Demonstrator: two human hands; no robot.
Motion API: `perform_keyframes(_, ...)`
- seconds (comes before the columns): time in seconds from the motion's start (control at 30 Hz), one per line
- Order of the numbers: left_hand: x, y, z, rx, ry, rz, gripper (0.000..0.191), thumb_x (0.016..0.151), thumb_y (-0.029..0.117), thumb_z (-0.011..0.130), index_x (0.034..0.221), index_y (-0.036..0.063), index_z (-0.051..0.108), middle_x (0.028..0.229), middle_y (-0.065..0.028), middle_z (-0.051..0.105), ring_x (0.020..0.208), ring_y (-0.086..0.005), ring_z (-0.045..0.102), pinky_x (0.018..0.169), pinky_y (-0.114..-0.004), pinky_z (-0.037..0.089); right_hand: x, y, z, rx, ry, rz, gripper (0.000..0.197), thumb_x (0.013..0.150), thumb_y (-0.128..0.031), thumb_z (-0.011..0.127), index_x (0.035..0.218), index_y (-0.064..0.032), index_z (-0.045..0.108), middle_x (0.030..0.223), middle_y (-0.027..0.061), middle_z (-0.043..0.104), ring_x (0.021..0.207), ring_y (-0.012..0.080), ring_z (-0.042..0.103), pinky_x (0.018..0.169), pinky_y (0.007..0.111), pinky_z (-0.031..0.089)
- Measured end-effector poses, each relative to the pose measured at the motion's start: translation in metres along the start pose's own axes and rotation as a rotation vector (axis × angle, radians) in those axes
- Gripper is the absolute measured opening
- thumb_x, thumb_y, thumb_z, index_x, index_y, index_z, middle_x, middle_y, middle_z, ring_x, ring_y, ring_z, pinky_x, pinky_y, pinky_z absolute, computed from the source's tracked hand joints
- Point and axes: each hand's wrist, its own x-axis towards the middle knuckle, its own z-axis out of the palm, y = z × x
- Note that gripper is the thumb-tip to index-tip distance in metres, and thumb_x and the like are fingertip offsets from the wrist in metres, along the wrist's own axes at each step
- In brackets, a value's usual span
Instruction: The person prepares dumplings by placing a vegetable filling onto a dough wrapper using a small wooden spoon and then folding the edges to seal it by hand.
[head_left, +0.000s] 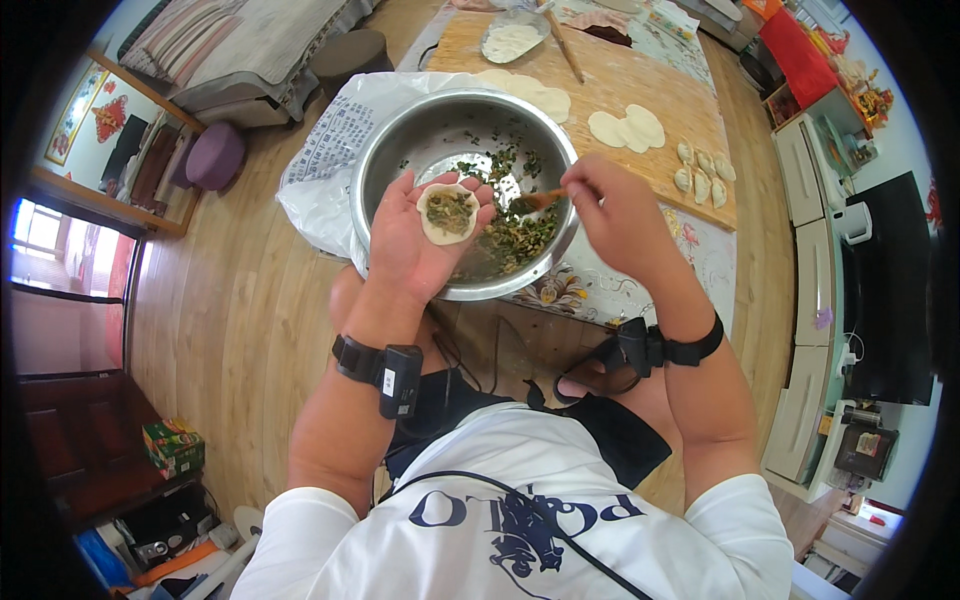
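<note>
On the open palm of my left hand (409, 251) rests a round dumpling wrapper (444, 235), with chopped green filling (450, 211) heaped in its middle. The palm faces up, over the near left rim of a large steel bowl (371, 120). My right hand (611, 206) grips the handle of a wooden spoon (551, 196) at the bowl's right rim. The spoon's head is inside the bowl, above loose filling (517, 244) that lies along the bottom and right wall. Part of the bowl's near left side is hidden behind my left hand.
A floured wooden board (652, 82) bears flat wrappers (630, 127), several folded dumplings (703, 176), a dish of flour (514, 39) and a rolling pin (562, 41). A white plastic bag (319, 180) lies left of the bowl. A patterned tablecloth (600, 289) covers the table's near edge.
</note>
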Motion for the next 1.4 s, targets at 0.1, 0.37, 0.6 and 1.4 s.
perform_keyframes(0.1,-0.001,0.0,0.0,-0.022,0.025,0.007,0.046,0.109,0.036,0.04,0.123,-0.0074,0.05,0.121,-0.0284,0.061,0.112,-0.0434,0.063,0.096,-0.053,0.058,-0.016,0.01,0.021,-0.413,-0.12,-0.353,0.008,0.082,-0.008,0.064,0.09,-0.0074,0.067,0.079,0.0089,0.065,0.077,0.0307,0.064,0.067,0.041,0.048)
perform_keyframes(0.37,-0.009,-0.018,0.019,0.015,0.057,-0.026,0.044,0.109,0.038,0.04,0.118,-0.0036,0.05,0.116,-0.0253,0.061,0.109,-0.0423,0.063,0.094,-0.052,0.056,-0.032,-0.017,0.027,-0.324,0.047,-0.32,0.01,0.078,-0.01,0.07,0.088,-0.0125,0.068,0.093,0.0021,0.064,0.096,0.0252,0.059,0.081,0.044,0.044)
perform_keyframes(0.6,-0.009,-0.044,0.019,-0.103,-0.113,-0.138,0.038,0.109,0.033,0.039,0.121,-0.0009,0.052,0.121,-0.0241,0.062,0.116,-0.0397,0.061,0.102,-0.055,0.051,-0.039,-0.023,0.023,-0.201,0.179,-0.453,0.019,0.076,-0.008,0.073,0.094,-0.0123,0.069,0.107,0.0053,0.065,0.1,0.0279,0.06,0.081,0.042,0.05)
perform_keyframes(1.4,-0.022,-0.071,0.036,0.234,0.03,0.007,0.017,0.103,0.01,0.047,0.11,-0.0013,0.057,0.113,-0.0163,0.061,0.107,-0.0298,0.064,0.101,-0.049,0.054,-0.045,0.001,0.038,0.156,0.192,-0.136,0.014,0.085,-0.007,0.071,0.094,-0.0044,0.06,0.099,0.0134,0.063,0.097,0.0358,0.057,0.087,0.045,0.046)
